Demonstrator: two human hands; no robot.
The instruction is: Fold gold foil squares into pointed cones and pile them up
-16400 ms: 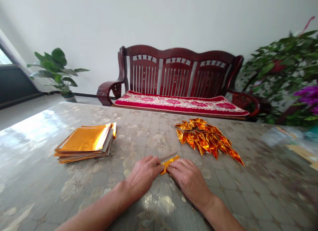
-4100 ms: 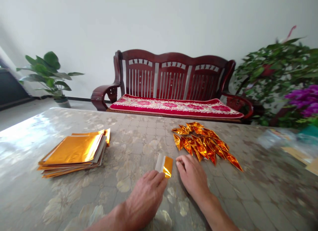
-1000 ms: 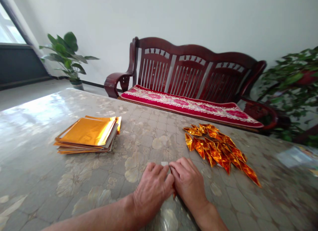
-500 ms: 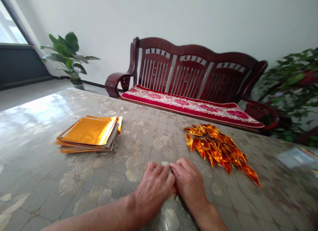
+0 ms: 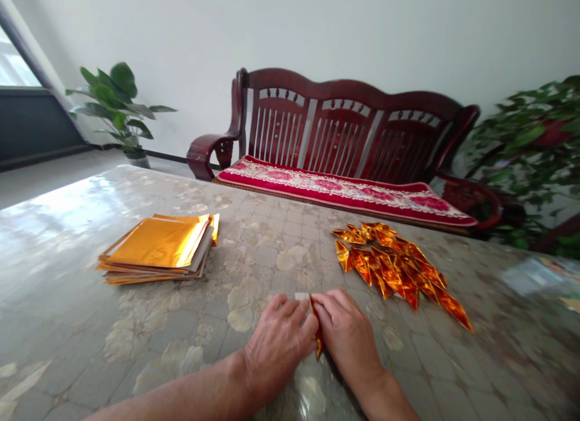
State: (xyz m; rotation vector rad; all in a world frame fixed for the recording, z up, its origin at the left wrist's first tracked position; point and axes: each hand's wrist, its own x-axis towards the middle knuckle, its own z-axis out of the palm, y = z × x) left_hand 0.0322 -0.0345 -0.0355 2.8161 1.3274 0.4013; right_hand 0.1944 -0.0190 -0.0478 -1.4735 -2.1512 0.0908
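Observation:
Between my two hands, on the table (image 5: 254, 228), is a sheet of gold foil paper (image 5: 319, 339), partly folded. Only a narrow orange-gold strip and a pale corner of it show; the rest is under my fingers. My left hand (image 5: 283, 330) presses on its left side with the fingers curled. From the right, my right hand (image 5: 342, 324) grips the same paper, fingertips bent against it. To the right lie several folded gold paper pieces (image 5: 399, 270) with pointed ends, overlapping in rows. A stack of flat gold foil sheets (image 5: 154, 243) sits at the left.
A clear plastic packet (image 5: 534, 276) lies at the table's right side. Beyond the far edge stands a dark wooden bench (image 5: 335, 131) with a red floral seat cover (image 5: 339, 190). Potted plants (image 5: 115, 101) flank it on both sides.
My hands have parted slightly at the paper, so a longer orange-gold strip shows between them. The camera view has shifted a little.

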